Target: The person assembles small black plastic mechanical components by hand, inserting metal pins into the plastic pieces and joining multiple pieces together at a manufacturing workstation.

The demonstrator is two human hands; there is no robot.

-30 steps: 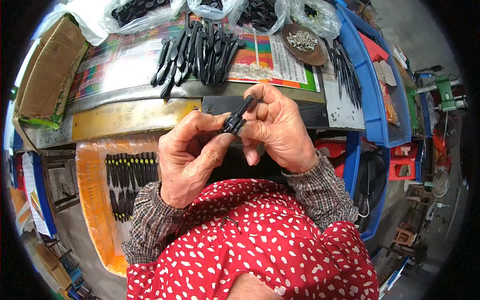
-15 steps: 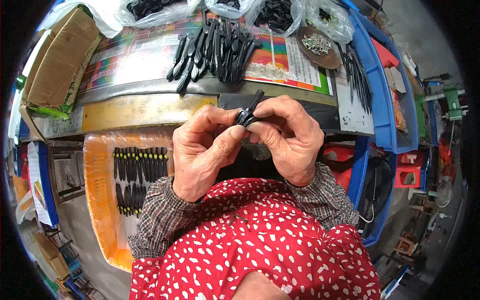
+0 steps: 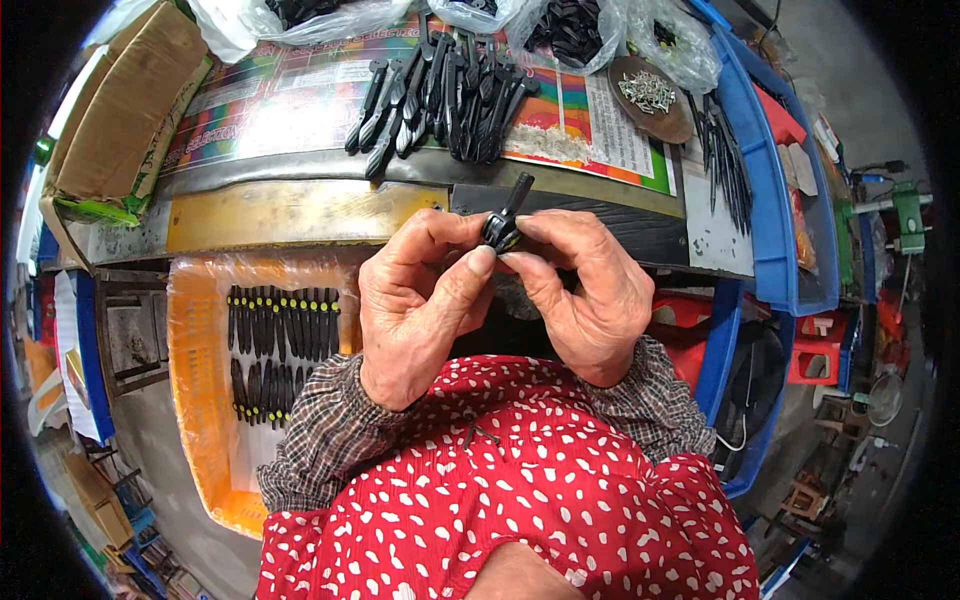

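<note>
Close to the bench's near edge, my left hand (image 3: pixel 412 315) and my right hand (image 3: pixel 590 295) pinch one small black plastic part (image 3: pixel 514 195) between thumbs and forefingers. A narrow stem on it points up and away; a bit of yellow shows near its rounded end. My fingertips cover much of the rest. Beyond my hands lies a heap of long black plastic pieces (image 3: pixel 440 100) on the bench. Left of my left forearm, an orange crate (image 3: pixel 188 400) lined with clear plastic holds two rows of black parts with yellow dots (image 3: pixel 290 325).
A round brown dish of small metal pins (image 3: pixel 648 92) sits far right, near several thin black sticks (image 3: pixel 722 165). Clear bags of black parts (image 3: pixel 565 35) line the back. A cardboard box (image 3: pixel 125 110) stands left, a blue tray (image 3: pixel 775 230) right.
The black part has turned a little between my fingers, and yellow now shows on it. My head view has shifted slightly; both hands keep their pinch.
</note>
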